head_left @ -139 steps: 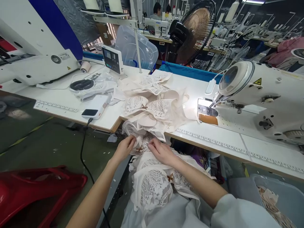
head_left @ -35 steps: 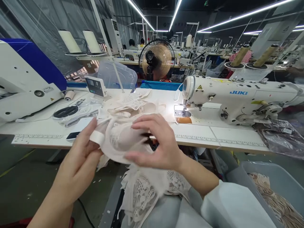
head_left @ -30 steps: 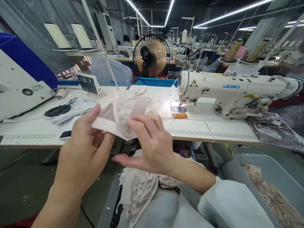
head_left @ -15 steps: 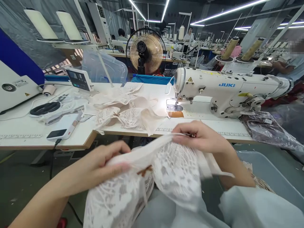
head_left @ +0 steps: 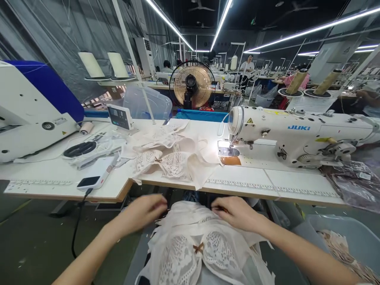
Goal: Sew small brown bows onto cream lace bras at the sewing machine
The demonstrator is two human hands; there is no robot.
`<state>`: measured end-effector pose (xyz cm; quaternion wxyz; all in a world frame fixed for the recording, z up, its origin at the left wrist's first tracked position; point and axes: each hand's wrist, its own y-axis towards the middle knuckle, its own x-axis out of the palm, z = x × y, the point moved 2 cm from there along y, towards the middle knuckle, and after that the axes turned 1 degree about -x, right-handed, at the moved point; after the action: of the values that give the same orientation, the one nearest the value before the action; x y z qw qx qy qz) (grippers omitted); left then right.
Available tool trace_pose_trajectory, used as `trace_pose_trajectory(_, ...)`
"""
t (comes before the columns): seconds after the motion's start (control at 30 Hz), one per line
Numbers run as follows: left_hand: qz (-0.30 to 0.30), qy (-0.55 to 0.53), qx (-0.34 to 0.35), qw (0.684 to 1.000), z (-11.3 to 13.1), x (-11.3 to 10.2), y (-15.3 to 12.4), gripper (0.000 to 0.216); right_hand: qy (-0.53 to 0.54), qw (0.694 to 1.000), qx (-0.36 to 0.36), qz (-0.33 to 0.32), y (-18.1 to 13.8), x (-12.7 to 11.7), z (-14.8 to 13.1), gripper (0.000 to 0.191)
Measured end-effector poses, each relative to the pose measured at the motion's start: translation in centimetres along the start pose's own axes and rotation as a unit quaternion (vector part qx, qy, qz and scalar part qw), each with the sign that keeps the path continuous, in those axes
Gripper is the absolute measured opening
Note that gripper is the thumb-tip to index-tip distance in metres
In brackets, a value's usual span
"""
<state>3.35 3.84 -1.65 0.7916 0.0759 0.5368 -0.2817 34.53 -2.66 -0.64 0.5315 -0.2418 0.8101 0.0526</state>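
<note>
White table (head_left: 297,179): bras (head_left: 175,163) left of sewing machine (head_left: 267,120) | far: fan (head_left: 199,85) | my left grip (head_left: 162,202), right grip (head_left: 218,206): I can't tell whether clamped

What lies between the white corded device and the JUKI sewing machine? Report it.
In the head view, a heap of cream lace bras lies between them.

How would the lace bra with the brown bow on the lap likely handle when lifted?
The bra would probably flop: its thin side fabric drapes. Its rounded cups may keep some shape. Openwork lace suggests it's light.
</note>
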Motion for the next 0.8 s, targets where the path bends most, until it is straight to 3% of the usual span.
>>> trace_pose_trajectory(0.1, 0.148, 0.029, -0.008, 0.989, -1.9, -6.0, 3.9, 0.051, 0.037, 0.992, -0.033, 0.117, 5.1, -6.1, -5.4, 0.041)
trace_pose_trajectory(0.2, 0.194, 0.069, 0.018, 0.978, -3.1, -9.0, 8.9, 0.048, 0.024, 0.993, -0.020, 0.112, 12.7, -8.5, -8.8, 0.039)
trace_pose_trajectory(0.3, 0.173, 0.108, 0.025, 0.979, -3.8, -9.3, 12.3, 0.036, 0.056, 0.995, 0.026, 0.073, 19.2, -8.2, -9.0, 0.032)
trace_pose_trajectory(0.37, 0.158, 0.126, 0.011, 0.979, -4.3, -9.2, 13.1, 0.026, 0.080, 0.994, 0.045, 0.065, 21.8, -7.6, -8.3, 0.025)
trace_pose_trajectory(0.47, 0.121, 0.127, -0.003, 0.985, -4.9, -9.3, 13.0, 0.030, 0.107, 0.991, 0.056, 0.056, 23.3, -7.0, -7.1, 0.022)
trace_pose_trajectory(0.6, 0.072, 0.088, -0.015, 0.993, -5.5, -9.4, 12.5, 0.038, 0.167, 0.983, 0.063, 0.040, 24.1, -6.5, -6.3, 0.033)
trace_pose_trajectory(0.8, 0.078, 0.045, -0.015, 0.996, -5.8, -8.6, 12.3, 0.038, 0.258, 0.963, 0.077, 0.031, 26.2, -5.3, -6.2, 0.028)
